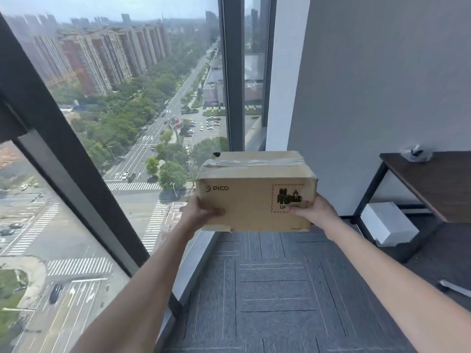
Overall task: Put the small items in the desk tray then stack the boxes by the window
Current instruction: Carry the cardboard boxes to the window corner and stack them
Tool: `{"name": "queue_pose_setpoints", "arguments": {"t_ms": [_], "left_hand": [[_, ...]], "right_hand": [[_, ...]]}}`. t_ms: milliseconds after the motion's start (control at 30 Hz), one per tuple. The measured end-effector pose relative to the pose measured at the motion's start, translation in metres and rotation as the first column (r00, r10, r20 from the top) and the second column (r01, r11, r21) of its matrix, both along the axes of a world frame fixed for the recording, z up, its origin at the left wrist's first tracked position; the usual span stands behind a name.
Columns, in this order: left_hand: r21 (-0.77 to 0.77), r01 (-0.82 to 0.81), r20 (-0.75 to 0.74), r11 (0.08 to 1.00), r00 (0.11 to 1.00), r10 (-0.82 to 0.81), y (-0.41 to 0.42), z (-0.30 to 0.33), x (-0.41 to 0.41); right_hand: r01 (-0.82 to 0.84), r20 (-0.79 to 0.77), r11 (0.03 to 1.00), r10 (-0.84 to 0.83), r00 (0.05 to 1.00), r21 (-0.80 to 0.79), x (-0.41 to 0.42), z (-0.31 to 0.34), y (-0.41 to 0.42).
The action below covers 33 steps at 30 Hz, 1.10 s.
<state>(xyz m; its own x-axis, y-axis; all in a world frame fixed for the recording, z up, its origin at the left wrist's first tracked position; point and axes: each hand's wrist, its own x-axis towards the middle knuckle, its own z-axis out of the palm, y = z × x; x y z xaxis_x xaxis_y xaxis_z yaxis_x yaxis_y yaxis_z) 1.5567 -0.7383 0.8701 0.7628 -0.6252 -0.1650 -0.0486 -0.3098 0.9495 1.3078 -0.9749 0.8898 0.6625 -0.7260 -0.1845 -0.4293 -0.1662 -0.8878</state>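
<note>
- Cardboard box [256, 193] marked "PICO" is held up in the air between the 2 hands, above the grey carpet floor [275, 289] and right beside the window [114, 110].
- Left hand [201, 212] grips the box's lower left corner, thumb on the near face and fingers hidden behind it.
- Right hand [312, 211] grips the lower right corner, thumb lying over the printed warning label [289, 197].
- Clear tape [252, 163] runs across the box top, which looks creased and worn at its edges.
- To the right of the right hand stands a dark bench [438, 182] on a black frame, well apart from the box.
- A small crumpled clear-plastic item [416, 153] sits on the bench's far corner; what it is cannot be told.
- A white box [388, 222] lies on the floor under the bench, lower than the right hand.
</note>
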Motion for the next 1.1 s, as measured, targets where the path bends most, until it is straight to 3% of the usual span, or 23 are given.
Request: {"name": "queue_pose_setpoints", "arguments": {"t_ms": [433,800,1100], "left_hand": [[0.028,-0.015,0.048,0.999,0.999,0.014,-0.205,-0.009,0.180],[0.113,-0.041,-0.044,0.993,0.998,0.046,-0.360,-0.036,0.316],[0.180,-0.008,-0.158,0.984,0.987,0.037,-0.449,-0.107,0.430]], "right_hand": [[0.031,0.024,0.999,-0.031,0.999,0.014,0.190,-0.046,-0.207],[0.012,-0.071,0.996,-0.006,0.997,0.089,0.335,-0.077,-0.365],[0.054,-0.144,0.987,-0.032,0.989,0.152,0.440,-0.130,-0.442]]}}
